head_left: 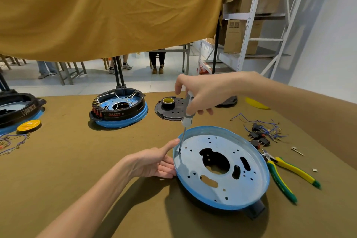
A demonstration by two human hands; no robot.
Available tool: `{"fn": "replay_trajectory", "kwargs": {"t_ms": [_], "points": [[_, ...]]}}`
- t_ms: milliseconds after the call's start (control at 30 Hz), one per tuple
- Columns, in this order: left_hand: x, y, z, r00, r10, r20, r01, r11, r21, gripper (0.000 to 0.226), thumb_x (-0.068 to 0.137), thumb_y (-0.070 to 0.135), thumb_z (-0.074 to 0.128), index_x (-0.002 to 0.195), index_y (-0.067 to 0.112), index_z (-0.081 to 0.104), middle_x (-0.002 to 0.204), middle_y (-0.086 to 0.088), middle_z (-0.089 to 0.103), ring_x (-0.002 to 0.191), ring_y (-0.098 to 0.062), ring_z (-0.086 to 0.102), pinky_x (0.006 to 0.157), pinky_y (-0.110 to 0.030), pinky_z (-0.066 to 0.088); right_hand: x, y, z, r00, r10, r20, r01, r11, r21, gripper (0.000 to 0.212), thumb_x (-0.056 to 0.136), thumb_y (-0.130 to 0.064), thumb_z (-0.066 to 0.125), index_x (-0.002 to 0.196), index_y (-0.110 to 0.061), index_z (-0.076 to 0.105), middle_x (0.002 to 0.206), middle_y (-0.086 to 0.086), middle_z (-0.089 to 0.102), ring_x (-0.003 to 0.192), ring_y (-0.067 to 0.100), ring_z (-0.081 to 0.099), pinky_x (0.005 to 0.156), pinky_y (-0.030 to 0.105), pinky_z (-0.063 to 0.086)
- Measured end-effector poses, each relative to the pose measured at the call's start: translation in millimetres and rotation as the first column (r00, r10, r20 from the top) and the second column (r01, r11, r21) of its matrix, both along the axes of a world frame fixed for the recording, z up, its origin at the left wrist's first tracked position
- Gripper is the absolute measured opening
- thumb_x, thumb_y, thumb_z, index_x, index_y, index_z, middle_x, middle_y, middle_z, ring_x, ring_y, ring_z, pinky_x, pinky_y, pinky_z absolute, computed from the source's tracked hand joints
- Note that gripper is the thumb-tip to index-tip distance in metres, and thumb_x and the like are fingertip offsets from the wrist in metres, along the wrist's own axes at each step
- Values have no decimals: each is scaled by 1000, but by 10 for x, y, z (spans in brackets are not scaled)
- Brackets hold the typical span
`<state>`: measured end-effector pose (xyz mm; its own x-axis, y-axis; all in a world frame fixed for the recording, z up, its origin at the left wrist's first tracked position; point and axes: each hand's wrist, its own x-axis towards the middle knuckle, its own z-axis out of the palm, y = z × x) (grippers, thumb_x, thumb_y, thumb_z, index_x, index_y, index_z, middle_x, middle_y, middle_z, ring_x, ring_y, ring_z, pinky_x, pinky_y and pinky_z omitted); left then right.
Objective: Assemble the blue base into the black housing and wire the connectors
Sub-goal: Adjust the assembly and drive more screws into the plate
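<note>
So your right hand is wrapped around the pale handle of a screwdriver, shaft pointing down, tip sitting at a hole near the left rim of the blue base. The base sits on top of the black housing, which only peeks out under its near edge. Your left hand has relaxed, mostly straight fingers resting against the base's left side, with the thumb up by the screwdriver shaft, not curled round anything. Right of the base on the brown surface you've got yellow-green pliers, and just beyond those a heap of switches with blue wires. Behind the base there's a black disc with a tape roll on it.
</note>
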<state>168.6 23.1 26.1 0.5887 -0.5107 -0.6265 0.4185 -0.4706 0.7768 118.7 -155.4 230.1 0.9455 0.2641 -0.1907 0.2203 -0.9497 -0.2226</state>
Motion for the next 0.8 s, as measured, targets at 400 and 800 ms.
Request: {"fn": "replay_trajectory", "kwargs": {"t_ms": [400,800], "points": [[5,8,-8,1000,20,-11,-21,1000,-7,102,67,81,64,123,-4,65,109,-18,77,97,-24,75,96,-36,59,129,89,-19,993,-29,113,40,994,-100,40,102,-47,54,124,-13,50,67,4,74,46,15,67,42,22,50],[29,1,-27,999,28,-19,-28,1000,2,99,70,81,64,123,-3,64,110,-19,77,103,-26,75,100,-40,57,119,50,28,1000,-16,3,16,999,-28,45,97,-27,66,134,-20,42,72,1,72,43,8,65,44,21,50]]}}
